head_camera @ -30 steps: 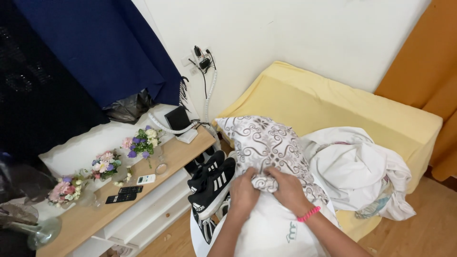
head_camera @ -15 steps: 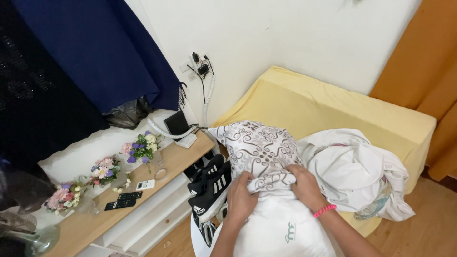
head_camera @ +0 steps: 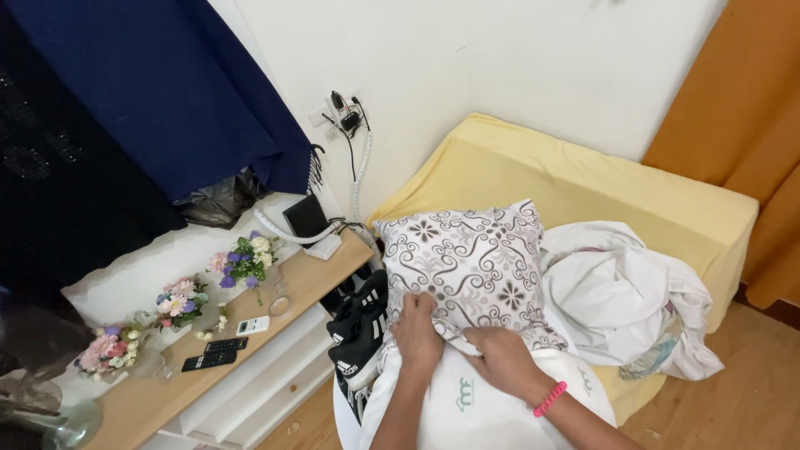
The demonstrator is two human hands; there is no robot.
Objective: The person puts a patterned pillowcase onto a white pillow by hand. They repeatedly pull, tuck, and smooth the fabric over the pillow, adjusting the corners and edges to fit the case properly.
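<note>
Patterned pillow (head_camera: 475, 262), white with grey scrollwork and flower motifs, was propped at the near left end of the yellow bed (head_camera: 583, 179), its lower edge sunk into a white pillowcase (head_camera: 492, 400) gathered just below it. The left hand (head_camera: 417, 333) was bent at the wrist with the fingers curled tight, pinching the pillow's near left corner together with the case's edge. The right hand (head_camera: 504, 362), marked by a pink wristband (head_camera: 550, 398), was laid palm down across the near edge, its fingers pressed on the fabric and closed over a fold. A crumpled white sheet (head_camera: 625, 300) was heaped just right of the pillow, and black shoes (head_camera: 360, 329) were seen to its left, beside a wooden shelf (head_camera: 250, 325).
</note>
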